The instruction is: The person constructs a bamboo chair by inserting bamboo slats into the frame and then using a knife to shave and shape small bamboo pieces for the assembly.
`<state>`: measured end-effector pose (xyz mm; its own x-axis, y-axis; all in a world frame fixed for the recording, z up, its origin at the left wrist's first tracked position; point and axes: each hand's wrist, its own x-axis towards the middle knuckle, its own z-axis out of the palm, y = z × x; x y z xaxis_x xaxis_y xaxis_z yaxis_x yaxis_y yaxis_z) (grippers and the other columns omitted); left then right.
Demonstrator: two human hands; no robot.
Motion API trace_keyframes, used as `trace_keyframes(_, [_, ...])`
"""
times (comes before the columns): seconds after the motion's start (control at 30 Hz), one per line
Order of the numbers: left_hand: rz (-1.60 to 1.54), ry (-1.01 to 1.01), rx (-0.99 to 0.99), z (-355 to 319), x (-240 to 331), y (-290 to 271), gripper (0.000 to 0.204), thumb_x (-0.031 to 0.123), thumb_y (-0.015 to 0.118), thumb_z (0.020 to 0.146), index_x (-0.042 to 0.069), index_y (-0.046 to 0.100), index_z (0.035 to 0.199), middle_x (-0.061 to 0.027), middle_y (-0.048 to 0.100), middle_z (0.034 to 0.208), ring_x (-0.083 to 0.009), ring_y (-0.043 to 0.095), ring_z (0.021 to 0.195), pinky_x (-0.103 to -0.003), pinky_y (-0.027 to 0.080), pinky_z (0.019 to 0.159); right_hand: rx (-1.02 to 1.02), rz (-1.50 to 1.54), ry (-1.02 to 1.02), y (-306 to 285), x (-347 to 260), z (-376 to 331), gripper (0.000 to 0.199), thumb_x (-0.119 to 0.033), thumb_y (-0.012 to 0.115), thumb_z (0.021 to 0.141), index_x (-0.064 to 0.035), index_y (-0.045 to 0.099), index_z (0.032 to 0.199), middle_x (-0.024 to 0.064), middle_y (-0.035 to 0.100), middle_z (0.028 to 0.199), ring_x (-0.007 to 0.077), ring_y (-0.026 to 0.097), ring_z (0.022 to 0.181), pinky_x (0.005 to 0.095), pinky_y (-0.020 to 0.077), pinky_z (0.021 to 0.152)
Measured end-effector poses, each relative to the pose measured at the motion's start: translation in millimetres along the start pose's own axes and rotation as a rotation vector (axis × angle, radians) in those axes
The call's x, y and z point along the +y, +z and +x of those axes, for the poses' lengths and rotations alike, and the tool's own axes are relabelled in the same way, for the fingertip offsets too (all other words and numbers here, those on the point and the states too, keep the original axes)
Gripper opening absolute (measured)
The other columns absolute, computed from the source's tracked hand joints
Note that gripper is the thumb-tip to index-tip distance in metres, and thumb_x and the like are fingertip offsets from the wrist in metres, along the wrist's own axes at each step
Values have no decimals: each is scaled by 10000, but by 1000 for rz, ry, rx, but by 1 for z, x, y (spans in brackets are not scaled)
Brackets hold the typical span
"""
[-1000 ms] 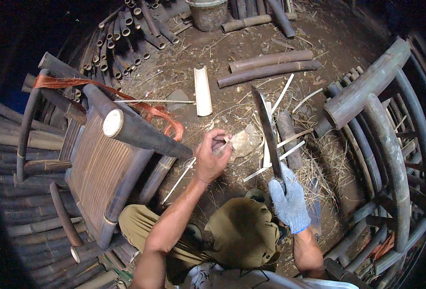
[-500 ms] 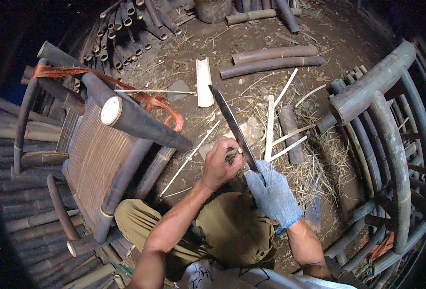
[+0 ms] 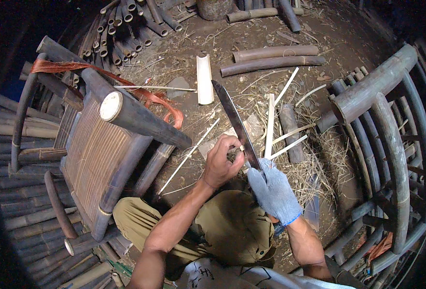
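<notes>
My right hand (image 3: 275,190), in a grey knit glove with a blue cuff, grips a machete (image 3: 233,118) near its base; the handle is hidden in the palm. The long dark blade slants up and to the left, away from me. Bare and curled, my left hand (image 3: 222,161) pinches a small pale piece of bamboo (image 3: 242,148) between thumb and forefinger, right against the blade's left edge. Most of that piece is hidden by the fingers. Past the hands, pale split bamboo strips (image 3: 270,125) lie on the ground, and a halved bamboo length (image 3: 204,79) rests near the blade's tip.
A bamboo chair frame (image 3: 148,120) with a slatted panel and orange twine (image 3: 162,101) stands at left. Another bamboo frame (image 3: 391,159) rises at right. Beyond lie bamboo poles (image 3: 273,65) and a stack of cut tubes (image 3: 121,33). Shavings (image 3: 326,168) litter the ground.
Both hands and the machete have shifted only slightly; the blade's tip sits a little higher and farther right. My grip on the machete and the bamboo piece is the same.
</notes>
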<state>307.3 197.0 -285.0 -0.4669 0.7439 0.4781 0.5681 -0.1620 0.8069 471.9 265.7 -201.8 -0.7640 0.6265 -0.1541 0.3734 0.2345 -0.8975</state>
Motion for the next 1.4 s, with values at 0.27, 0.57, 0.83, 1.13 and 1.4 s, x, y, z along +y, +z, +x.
trace_keyframes(0.27, [107,-176,-104,10,1,-12,350,68,724,806,11,516,1082,-187,631,1034,-309,678,993,-393,560,836,6,-264,-8,3,-13,13,244,-258,530,969,-25,578,1022,284,631,884,493,616,847,554,500,711])
trace_keyframes(0.57, [447,577,-13,146,135,-45,299,264,707,874,33,674,1060,-124,695,1087,-282,629,1134,-491,381,1069,26,-320,0,4,-16,24,262,-277,528,966,-24,583,1004,281,634,919,478,619,875,544,499,743])
trace_keyframes(0.83, [503,583,-215,166,85,2,429,417,515,979,62,673,1161,-127,668,1230,-261,560,1271,-576,230,1155,106,-371,-25,4,6,32,282,-287,538,964,-12,576,913,274,636,825,490,621,805,558,500,709])
trace_keyframes(1.13, [619,213,-120,137,-39,4,373,386,562,955,43,657,1066,-149,645,1099,-303,581,1101,-497,363,1046,7,-360,22,27,57,45,357,-357,509,951,-6,572,949,297,643,876,493,621,859,565,481,785])
trace_keyframes(1.4, [-66,-1097,-538,97,21,-31,1236,956,463,658,-43,487,1386,-319,480,1376,-396,564,1177,-505,500,896,18,-325,54,12,48,72,350,-312,542,918,32,603,937,301,643,925,487,615,920,544,479,810])
